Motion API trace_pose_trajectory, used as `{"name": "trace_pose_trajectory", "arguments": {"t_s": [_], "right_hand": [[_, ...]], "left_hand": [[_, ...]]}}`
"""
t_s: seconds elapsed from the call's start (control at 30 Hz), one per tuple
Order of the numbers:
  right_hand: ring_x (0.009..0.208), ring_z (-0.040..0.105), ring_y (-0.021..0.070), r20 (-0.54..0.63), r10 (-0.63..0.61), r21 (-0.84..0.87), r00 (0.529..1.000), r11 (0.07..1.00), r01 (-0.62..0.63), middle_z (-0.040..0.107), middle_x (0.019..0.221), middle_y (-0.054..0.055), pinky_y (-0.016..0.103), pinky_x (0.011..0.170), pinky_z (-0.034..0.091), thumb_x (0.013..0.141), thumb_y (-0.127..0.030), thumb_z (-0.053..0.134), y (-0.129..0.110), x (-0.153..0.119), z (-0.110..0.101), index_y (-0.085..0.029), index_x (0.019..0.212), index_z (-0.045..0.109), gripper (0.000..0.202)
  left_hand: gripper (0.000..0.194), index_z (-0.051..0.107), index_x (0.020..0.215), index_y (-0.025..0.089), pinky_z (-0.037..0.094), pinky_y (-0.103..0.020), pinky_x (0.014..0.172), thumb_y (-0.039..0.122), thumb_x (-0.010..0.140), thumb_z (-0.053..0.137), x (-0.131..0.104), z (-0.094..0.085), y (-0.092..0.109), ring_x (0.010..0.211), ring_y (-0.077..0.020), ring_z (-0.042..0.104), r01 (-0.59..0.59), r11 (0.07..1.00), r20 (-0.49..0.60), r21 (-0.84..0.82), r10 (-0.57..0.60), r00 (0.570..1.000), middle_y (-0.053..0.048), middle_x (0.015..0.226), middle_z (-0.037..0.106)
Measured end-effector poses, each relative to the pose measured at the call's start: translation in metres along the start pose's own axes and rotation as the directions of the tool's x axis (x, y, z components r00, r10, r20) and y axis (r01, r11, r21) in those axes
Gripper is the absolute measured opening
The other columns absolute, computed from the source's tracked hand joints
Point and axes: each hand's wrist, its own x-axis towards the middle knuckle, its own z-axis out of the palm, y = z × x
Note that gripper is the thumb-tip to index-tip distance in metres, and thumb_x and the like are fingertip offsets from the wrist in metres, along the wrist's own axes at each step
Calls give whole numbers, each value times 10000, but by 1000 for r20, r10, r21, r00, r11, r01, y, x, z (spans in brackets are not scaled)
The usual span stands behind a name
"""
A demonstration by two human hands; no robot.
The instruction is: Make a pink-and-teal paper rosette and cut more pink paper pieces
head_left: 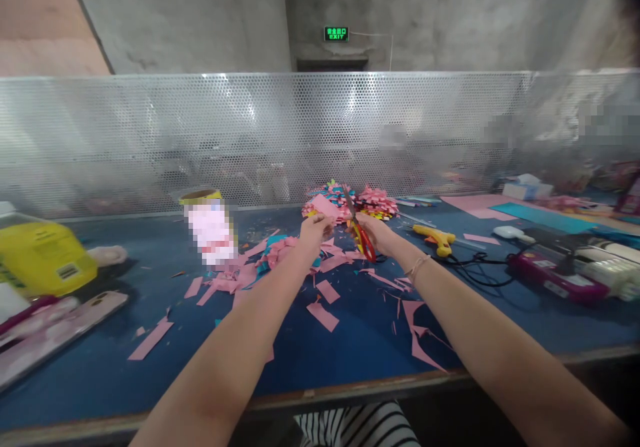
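Note:
Between the fingers of my left hand (319, 227) is a small pink paper piece (325, 205), held up over the table. My right hand (375, 230) is closed on red-handled scissors (367, 243), whose blades point up and away, just right of the paper. The blades look apart from the paper. Beyond both hands sit piles of pink, blue and yellow cut pieces (377, 200). Under my left forearm spreads a heap of pink and blue scraps (280, 253). Loose pink rectangles (324, 317) lie nearer the table's front edge.
A yellow glue gun (434, 239) with a black cord lies at right, near a purple power strip (560, 277). Pink and blue sheets (540, 217) lie behind. At left stand a yellow container (45, 257), a phone (65, 327) and a yellow-rimmed roll (201, 197). A perforated metal screen (270, 140) closes the back.

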Motion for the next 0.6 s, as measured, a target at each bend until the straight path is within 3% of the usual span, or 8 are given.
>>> {"name": "trace_pose_trajectory", "arguments": {"t_s": [0.1, 0.2, 0.27, 0.37, 0.6], "right_hand": [[672, 522, 127, 97, 32, -10, 995, 999, -31, 555, 759, 2, 209, 562, 407, 604, -201, 428, 7, 2, -1, -192, 915, 486, 317], [748, 516, 137, 165, -76, -203, 983, 973, 110, 537, 796, -12, 220, 648, 409, 511, -120, 448, 23, 9, -3, -185, 922, 488, 418], [749, 503, 142, 211, -176, -357, 961, 902, 244, 523, 796, -19, 235, 673, 403, 511, -111, 496, 34, 14, -4, -185, 944, 473, 439], [710, 493, 141, 210, -276, -483, 938, 805, 345, 509, 774, -19, 254, 671, 402, 566, -185, 584, 44, 19, -6, -183, 966, 442, 424], [786, 474, 165, 130, -413, -715, 901, 591, 374, 509, 876, 32, 297, 743, 382, 665, -366, 609, 41, 14, -7, -165, 939, 466, 369]], "left_hand": [[108, 526, 587, 131, 427, -216, 537, 142, 552, 627, 1, -3, 6, 466, -69, 492, 12, 997, -103, -72, -19, 995, 25, 515, 526], [59, 508, 583, 138, 436, -229, 571, 98, 605, 547, 2, -4, 10, 451, -62, 483, -36, 997, -211, -62, 23, 977, 37, 516, 515], [85, 492, 580, 144, 434, -227, 570, 76, 630, 499, 3, -6, 12, 438, -60, 472, -61, 997, -256, -38, 50, 966, 46, 503, 498], [98, 471, 602, 150, 432, -219, 561, 78, 669, 470, 4, -8, 12, 442, -60, 473, -84, 996, -253, -34, 72, 965, 45, 514, 498], [76, 436, 673, 162, 468, -246, 675, 123, 719, 482, 7, -10, 8, 571, -73, 554, -150, 985, -188, -86, 131, 973, 32, 618, 535]]}}
